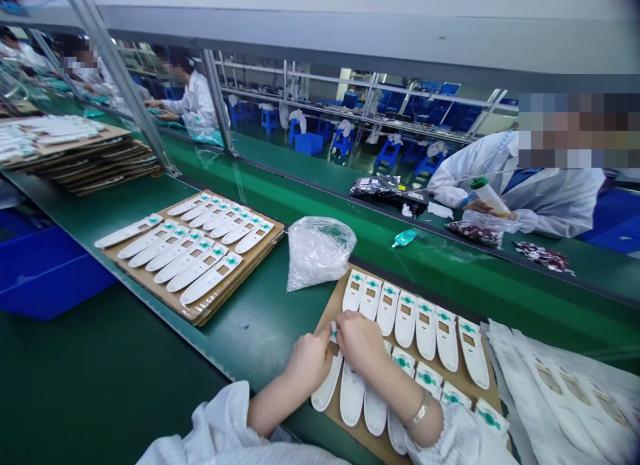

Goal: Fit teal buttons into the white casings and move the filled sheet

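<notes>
My left hand [309, 358] and my right hand [357, 338] meet over the top end of a white plastic casing [327, 383] with a teal button, fingers curled and pinching at it. The casing lies in the near row on a cardboard sheet [334, 303]. Several more white casings [426, 328] lie side by side in the far row on the same sheet. A crumpled clear plastic bag [319, 249] sits just beyond the sheet, to the left.
A second stack of cardboard [200, 311] with several white casings lies left on the green belt [260, 318]. More loaded cardboard stacks [75, 151] sit far left. White empty shells [565, 398] pile at right. A person in white [530, 185] works across the belt, holding a tube.
</notes>
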Available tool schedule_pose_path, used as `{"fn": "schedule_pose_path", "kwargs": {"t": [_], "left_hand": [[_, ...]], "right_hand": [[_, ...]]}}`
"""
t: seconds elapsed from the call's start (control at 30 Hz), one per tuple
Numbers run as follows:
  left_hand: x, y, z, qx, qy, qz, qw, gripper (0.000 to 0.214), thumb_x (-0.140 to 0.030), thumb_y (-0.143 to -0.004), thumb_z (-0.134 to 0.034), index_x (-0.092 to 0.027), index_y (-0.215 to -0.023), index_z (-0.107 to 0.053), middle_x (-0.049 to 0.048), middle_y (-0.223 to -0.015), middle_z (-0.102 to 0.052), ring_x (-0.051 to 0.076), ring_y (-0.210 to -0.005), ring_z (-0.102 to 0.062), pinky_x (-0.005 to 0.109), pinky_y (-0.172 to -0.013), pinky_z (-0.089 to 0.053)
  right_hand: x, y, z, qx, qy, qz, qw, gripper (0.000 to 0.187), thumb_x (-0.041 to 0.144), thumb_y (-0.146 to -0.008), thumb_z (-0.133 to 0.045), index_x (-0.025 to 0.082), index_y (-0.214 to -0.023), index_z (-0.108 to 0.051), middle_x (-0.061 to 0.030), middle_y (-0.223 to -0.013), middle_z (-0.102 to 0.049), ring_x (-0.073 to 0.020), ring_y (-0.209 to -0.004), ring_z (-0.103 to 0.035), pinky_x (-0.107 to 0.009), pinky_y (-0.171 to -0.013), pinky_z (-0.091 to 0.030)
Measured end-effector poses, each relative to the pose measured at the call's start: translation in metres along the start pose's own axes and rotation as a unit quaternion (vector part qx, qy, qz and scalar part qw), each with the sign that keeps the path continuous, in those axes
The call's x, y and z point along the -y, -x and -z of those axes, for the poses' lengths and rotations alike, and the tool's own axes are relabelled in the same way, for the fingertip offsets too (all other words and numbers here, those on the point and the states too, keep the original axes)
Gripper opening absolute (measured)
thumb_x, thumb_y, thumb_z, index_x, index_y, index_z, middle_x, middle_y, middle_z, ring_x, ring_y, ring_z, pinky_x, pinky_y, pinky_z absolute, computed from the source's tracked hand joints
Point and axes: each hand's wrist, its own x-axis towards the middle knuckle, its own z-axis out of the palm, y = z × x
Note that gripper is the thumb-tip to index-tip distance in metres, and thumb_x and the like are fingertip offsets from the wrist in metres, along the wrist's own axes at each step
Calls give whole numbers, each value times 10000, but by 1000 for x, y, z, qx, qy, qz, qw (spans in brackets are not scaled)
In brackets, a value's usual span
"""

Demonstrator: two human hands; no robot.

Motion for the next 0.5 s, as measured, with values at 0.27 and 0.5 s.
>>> {"fn": "schedule_pose_path", "kwargs": {"t": [0.27,0.5], "left_hand": [[1,-1,-2,-6,-2,7,1000,473,-184,-824,-339,-164,-1292,-402,115,-917,-661,221,-839,-620,297,-725,-458],[-3,0,-3,-19,3,-4,1000,481,-180,-800,-345,-151,-1271,-436,121,-875,-666,234,-775,-626,305,-668,-447]], "right_hand": [[0,5,6,20,-22,33,999,204,70,-761,-431,149,-761,-619,-84,-812,-586,-221,-819,-556,-276,-569,-382],[-16,12,2,17,-102,46,994,228,118,-763,-435,191,-712,-646,-49,-851,-552,-172,-853,-518,-251,-663,-412]]}}
